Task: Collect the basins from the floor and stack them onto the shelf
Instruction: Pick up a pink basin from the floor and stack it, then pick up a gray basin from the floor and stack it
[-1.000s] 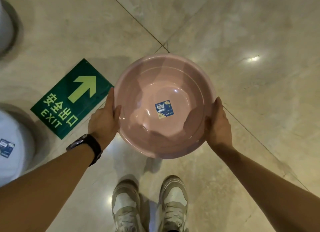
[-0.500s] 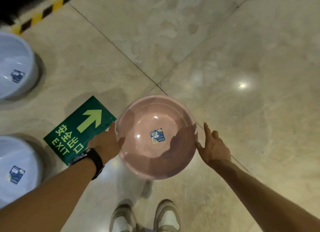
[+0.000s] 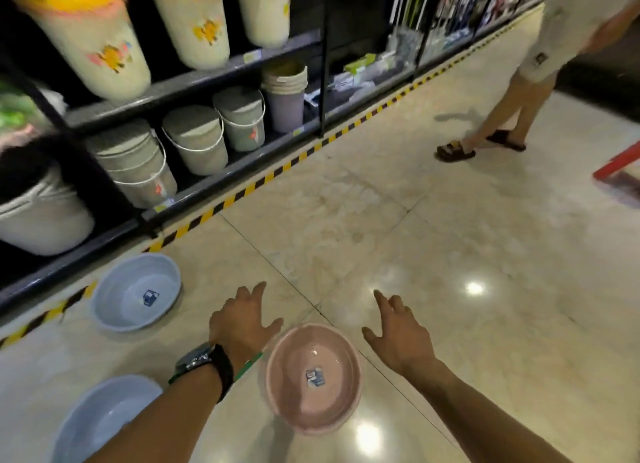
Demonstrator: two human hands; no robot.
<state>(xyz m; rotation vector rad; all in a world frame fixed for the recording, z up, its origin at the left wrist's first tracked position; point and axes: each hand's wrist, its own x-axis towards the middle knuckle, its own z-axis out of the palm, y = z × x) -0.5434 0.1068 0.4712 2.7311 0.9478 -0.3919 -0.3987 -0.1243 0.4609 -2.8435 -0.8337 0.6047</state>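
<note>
Shop aisle for household goods, dark metal shelf (image 3: 194,82) stocked with rows of lidded plastic buckets (image 3: 194,140), price tags (image 3: 251,57) on shelf edges, yellow-black floor tape (image 3: 277,172), another shopper (image 3: 512,82) nearby

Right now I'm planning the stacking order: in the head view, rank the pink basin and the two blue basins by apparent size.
1. Near blue basin, cut off by the frame edge.
2 and 3. Pink basin and far blue basin look alike; nearness makes any ranking unsure.
</note>
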